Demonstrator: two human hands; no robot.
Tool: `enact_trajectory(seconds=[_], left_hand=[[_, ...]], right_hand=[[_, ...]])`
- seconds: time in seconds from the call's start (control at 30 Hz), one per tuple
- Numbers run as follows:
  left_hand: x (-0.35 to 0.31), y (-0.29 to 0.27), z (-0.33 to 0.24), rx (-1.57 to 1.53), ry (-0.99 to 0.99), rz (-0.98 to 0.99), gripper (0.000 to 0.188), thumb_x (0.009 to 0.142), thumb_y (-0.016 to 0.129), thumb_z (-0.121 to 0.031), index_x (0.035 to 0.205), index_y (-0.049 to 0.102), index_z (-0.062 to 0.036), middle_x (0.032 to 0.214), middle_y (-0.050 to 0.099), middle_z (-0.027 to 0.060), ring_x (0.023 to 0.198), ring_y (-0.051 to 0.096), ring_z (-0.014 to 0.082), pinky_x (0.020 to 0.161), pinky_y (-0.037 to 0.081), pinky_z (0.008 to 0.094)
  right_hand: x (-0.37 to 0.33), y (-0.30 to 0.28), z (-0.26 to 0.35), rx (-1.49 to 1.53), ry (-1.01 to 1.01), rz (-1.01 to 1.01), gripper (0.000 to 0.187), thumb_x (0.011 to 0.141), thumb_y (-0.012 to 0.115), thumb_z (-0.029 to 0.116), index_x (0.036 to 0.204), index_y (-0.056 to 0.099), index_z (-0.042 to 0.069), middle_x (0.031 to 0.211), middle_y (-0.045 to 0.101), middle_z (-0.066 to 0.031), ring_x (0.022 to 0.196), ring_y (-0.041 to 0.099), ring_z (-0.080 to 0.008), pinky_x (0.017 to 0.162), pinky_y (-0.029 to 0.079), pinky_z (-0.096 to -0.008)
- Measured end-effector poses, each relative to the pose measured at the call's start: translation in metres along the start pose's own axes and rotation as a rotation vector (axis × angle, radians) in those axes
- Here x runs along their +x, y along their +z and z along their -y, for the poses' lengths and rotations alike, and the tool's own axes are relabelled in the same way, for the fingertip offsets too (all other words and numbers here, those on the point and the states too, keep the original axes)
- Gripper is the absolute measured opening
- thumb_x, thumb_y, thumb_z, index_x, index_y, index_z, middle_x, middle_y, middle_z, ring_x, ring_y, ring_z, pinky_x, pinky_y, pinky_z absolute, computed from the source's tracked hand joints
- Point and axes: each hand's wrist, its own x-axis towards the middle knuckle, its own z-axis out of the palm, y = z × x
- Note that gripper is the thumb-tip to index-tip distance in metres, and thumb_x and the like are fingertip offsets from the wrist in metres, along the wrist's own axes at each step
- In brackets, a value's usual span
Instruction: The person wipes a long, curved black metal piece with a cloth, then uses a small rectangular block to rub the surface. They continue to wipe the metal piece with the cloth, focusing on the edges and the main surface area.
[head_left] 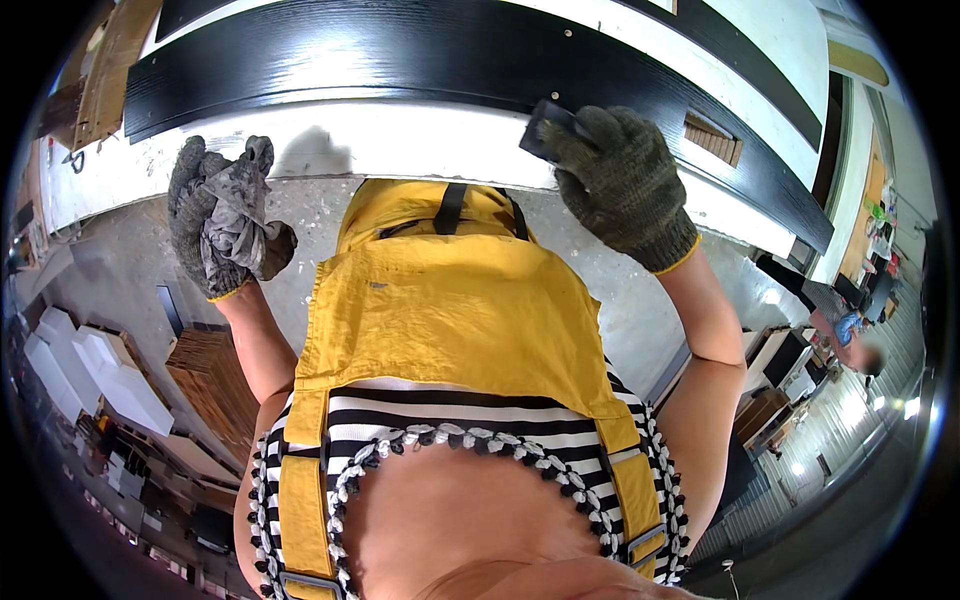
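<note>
A long, glossy black board lies across a white work surface in front of me. Two small holes and a rectangular cutout show in its right half. My right hand, in a dark knitted glove, grips a small dark block at the board's near edge; its exact kind is unclear. My left hand, gloved the same way, is closed around a crumpled grey rag. It hovers by the near edge of the white surface, left of my yellow apron.
Another dark panel lies farther back on the right. Wooden pieces stand at the far left. Below on the left are a stack of brown boards and white blocks. Another person is in the distance at right.
</note>
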Motion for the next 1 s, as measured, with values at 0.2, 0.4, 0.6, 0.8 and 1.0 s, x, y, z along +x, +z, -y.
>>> enact_trajectory(seconds=[0.2, 0.4, 0.6, 0.8, 1.0], left_hand=[[-0.002, 0.000, -0.001, 0.421, 0.204, 0.104, 0.049, 0.094, 0.061, -0.010, 0.136, 0.049, 0.0123, 0.116, 0.062, 0.0172, 0.103, 0.064, 0.0263, 0.099, 0.054, 0.0466], [0.008, -0.032, 0.007, -0.161, -0.188, 0.041, 0.056, 0.095, 0.053, -0.012, 0.145, 0.039, 0.0090, 0.119, 0.061, 0.0163, 0.108, 0.063, 0.0276, 0.106, 0.049, 0.0469], [0.002, -0.023, 0.007, 0.139, -0.030, 0.027, 0.051, 0.094, 0.058, -0.009, 0.139, 0.047, 0.0116, 0.114, 0.063, 0.0169, 0.103, 0.065, 0.0264, 0.098, 0.054, 0.0412], [0.002, -0.026, 0.015, 0.190, 0.093, 0.070, 0.050, 0.093, 0.062, -0.010, 0.136, 0.049, 0.0132, 0.115, 0.063, 0.0178, 0.102, 0.065, 0.0259, 0.098, 0.055, 0.0409], [-0.002, -0.026, 0.007, 0.203, 0.024, 0.039, 0.048, 0.090, 0.066, -0.006, 0.135, 0.053, 0.0084, 0.111, 0.063, 0.0154, 0.097, 0.065, 0.0244, 0.098, 0.056, 0.0430]], right_hand=[[0.009, -0.006, 0.005, -0.038, -0.015, 0.056, 0.042, 0.076, 0.068, 0.017, 0.118, 0.066, 0.011, 0.101, 0.057, -0.0078, 0.093, 0.056, -0.0249, 0.079, 0.047, -0.0418], [0.014, 0.003, 0.008, -0.067, -0.048, 0.049, 0.043, 0.079, 0.065, 0.018, 0.121, 0.065, 0.008, 0.104, 0.058, -0.0091, 0.094, 0.056, -0.0259, 0.081, 0.046, -0.0420], [0.011, -0.003, 0.006, -0.085, -0.062, 0.089, 0.041, 0.081, 0.064, 0.020, 0.120, 0.065, 0.010, 0.108, 0.056, -0.0086, 0.097, 0.054, -0.0262, 0.083, 0.044, -0.0426], [0.013, -0.006, 0.006, -0.086, -0.054, 0.095, 0.040, 0.080, 0.066, 0.020, 0.119, 0.066, 0.012, 0.106, 0.057, -0.0072, 0.094, 0.055, -0.0260, 0.082, 0.046, -0.0417], [0.008, -0.016, -0.002, 0.053, 0.018, 0.084, 0.040, 0.076, 0.071, 0.017, 0.116, 0.069, 0.014, 0.106, 0.058, -0.0081, 0.096, 0.058, -0.0291, 0.081, 0.050, -0.0458]])
